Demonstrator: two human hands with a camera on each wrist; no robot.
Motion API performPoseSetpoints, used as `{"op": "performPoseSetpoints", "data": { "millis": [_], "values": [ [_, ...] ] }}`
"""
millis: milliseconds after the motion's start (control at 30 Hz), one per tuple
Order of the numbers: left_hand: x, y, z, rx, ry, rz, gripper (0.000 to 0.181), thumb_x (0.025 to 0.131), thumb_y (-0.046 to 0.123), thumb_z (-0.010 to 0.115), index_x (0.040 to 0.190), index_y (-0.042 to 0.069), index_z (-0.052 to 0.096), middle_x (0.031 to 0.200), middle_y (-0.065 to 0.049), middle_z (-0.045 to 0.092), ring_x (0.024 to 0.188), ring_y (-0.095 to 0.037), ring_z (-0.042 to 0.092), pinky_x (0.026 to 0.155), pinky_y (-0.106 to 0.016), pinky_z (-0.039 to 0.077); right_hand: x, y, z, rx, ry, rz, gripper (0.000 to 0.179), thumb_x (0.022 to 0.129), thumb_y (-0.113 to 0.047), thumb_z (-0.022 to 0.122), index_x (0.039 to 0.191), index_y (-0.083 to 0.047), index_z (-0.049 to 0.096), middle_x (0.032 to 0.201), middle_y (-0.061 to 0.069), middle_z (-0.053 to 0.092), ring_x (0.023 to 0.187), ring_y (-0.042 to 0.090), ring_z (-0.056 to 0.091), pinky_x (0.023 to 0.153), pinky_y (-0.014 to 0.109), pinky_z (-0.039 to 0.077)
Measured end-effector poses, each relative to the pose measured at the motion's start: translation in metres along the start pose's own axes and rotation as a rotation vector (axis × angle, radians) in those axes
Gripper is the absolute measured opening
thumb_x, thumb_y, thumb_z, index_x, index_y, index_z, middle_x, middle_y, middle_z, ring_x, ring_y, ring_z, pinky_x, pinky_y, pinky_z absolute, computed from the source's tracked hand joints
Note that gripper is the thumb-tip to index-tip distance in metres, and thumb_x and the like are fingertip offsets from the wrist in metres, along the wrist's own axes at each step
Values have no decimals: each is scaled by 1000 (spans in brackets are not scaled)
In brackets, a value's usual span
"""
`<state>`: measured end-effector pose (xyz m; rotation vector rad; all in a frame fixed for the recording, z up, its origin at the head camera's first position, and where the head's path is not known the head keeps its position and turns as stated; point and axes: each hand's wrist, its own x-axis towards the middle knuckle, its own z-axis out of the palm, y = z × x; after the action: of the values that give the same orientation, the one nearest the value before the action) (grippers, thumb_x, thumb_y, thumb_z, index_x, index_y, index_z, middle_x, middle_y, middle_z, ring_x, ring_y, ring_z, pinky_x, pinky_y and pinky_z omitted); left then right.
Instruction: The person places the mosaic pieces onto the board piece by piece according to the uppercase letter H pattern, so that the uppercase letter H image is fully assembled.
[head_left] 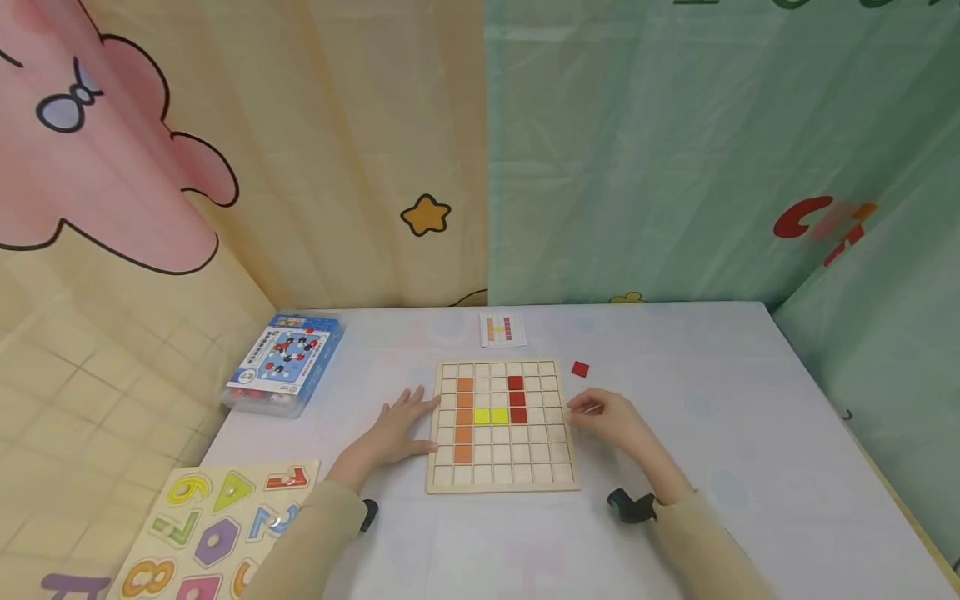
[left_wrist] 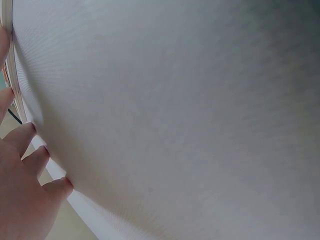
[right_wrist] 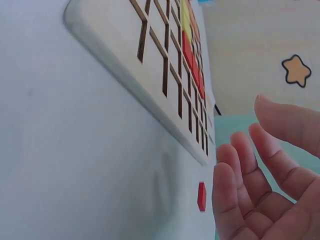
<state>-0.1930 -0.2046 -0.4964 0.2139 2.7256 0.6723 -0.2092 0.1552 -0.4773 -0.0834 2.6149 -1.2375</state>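
A wooden grid board [head_left: 536, 475] lies flat on the table. Set in it are a column of several orange tiles [head_left: 463, 435], two yellow tiles [head_left: 491, 416] and a column of red tiles [head_left: 517, 398]. My left hand [head_left: 390, 435] rests at the board's left edge, thumb and forefinger touching it; the left wrist view shows its spread fingers [left_wrist: 37, 161] on the tabletop. Beside the right edge is my right hand [head_left: 611, 419], its fingers loosely bent and holding nothing in the right wrist view. One loose red tile [head_left: 581, 368] lies beyond that hand, off the board.
Behind the board lies a small pattern card [head_left: 502, 330]. A blue boxed set [head_left: 288, 362] sits at the back left, and a number-and-shape puzzle board [head_left: 217, 508] at the front left. Curtains stand behind the white table [head_left: 675, 358].
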Motion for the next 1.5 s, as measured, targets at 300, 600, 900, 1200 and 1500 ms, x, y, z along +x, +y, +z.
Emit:
{"op": "performPoseSetpoints", "data": {
  "millis": [300, 600, 900, 1200, 1500],
  "values": [
    [-2, 0, -5, 2, -3, 0, 85, 81, 35, 79, 153, 18, 37, 165, -15, 16, 153, -38, 5, 121, -62, 5, -41, 41, -53, -24, 36, 63, 38, 91, -29, 71, 117, -3, 65, 108, 13, 69, 95, 23, 64, 79, 35, 57],
    [-2, -4, -4, 0, -4, -4, 85, 82, 35, 78, 153, 18, 36, 165, -15, 15, 153, -38, 4, 121, -63, 4, -68, 65, -71, -6, 47, 93, 43, 92, -28, 69, 121, 4, 62, 112, 17, 70, 92, 15, 64, 72, 25, 53],
    [-2, -3, -2, -8, -2, -7, 85, 82, 34, 79, 153, 18, 36, 165, -16, 16, 153, -39, 4, 121, -63, 4, -73, 72, -69, 40, 31, 133, 49, 90, -27, 71, 123, 7, 59, 109, 17, 70, 84, 12, 63, 68, 25, 54],
    [-1, -2, 0, -2, -8, -17, 85, 81, 36, 79, 153, 19, 37, 165, -13, 16, 153, -37, 4, 122, -61, 4, -74, 76, -58, -40, 39, 137, 47, 85, -25, 77, 117, 5, 62, 108, 20, 70, 88, 16, 63, 69, 26, 52],
    [1, -2, 1, 8, -8, -22, 86, 80, 39, 79, 153, 21, 37, 166, -11, 16, 154, -34, 3, 123, -59, 3, -74, 74, -51, -168, 69, 123, 37, 83, -20, 78, 109, 3, 64, 95, 10, 69, 84, 20, 61, 67, 29, 49]
  ]
}}
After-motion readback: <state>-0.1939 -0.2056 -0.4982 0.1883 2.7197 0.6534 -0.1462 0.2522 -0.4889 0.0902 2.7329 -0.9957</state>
